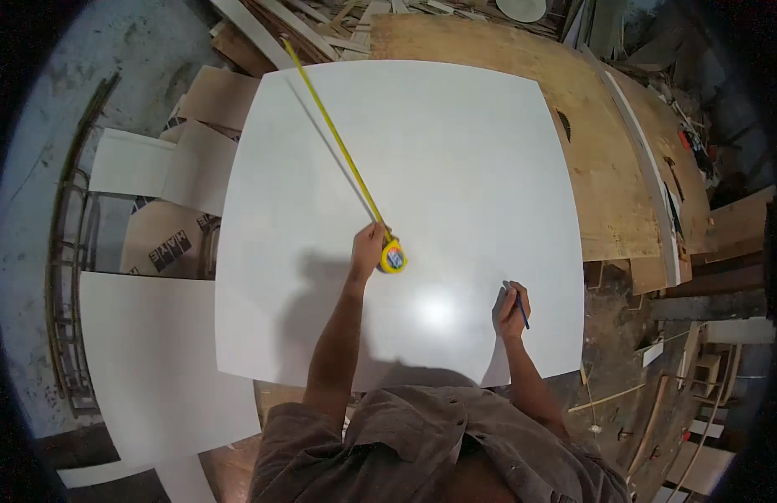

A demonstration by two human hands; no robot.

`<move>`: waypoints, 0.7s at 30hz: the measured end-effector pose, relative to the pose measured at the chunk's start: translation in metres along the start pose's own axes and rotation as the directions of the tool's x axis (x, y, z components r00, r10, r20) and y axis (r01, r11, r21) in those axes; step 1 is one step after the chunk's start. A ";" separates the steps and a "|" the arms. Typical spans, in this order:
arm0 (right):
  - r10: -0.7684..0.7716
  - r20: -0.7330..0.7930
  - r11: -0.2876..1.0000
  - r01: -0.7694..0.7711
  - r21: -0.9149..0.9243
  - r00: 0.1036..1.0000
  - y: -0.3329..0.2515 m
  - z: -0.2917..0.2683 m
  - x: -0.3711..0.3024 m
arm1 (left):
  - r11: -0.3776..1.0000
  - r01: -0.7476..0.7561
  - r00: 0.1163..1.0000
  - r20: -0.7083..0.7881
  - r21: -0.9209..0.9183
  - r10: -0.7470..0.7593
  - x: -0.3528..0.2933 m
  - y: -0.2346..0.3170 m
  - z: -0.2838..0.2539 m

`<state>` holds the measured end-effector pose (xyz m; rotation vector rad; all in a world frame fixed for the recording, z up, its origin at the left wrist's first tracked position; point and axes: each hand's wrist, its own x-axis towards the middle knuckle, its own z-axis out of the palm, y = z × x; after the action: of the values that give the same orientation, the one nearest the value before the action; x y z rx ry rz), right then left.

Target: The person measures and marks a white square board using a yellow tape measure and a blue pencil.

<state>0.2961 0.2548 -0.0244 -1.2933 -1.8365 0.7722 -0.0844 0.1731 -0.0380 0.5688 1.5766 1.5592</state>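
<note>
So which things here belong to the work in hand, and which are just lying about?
In use:
- yellow tape measure, blade drawn out, in the left hand
- slim blue pen or pencil, in the right hand
- large white flat board under both

Apparently just lying about:
- brown wooden sheets, right
- brown cardboard with black print, left
- pale scrap-wood strips, top
</note>
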 end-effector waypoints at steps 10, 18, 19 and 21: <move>0.012 -0.052 0.999 -0.009 0.047 0.999 -0.013 -0.014 -0.005 | 0.990 0.095 0.993 -0.058 -0.103 -0.102 -0.194 -0.035 -0.009; -0.215 -0.117 0.976 0.211 -0.049 0.969 0.006 -0.008 -0.019 | 0.965 0.218 0.955 -0.171 -0.146 -0.242 -0.320 -0.042 -0.015; -0.299 -0.124 0.952 0.287 -0.105 0.946 -0.007 -0.003 -0.024 | 0.993 0.117 0.971 -0.211 -0.009 -0.116 -0.333 -0.047 -0.033; -0.230 -0.006 0.970 0.229 -0.084 0.973 -0.023 -0.002 -0.038 | 0.982 0.184 0.951 -0.245 -0.037 -0.187 -0.350 -0.047 -0.054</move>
<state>0.2943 0.2117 -0.0137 -1.1077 -1.9803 0.5651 0.0773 -0.1433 -0.0058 0.2146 1.7490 1.5409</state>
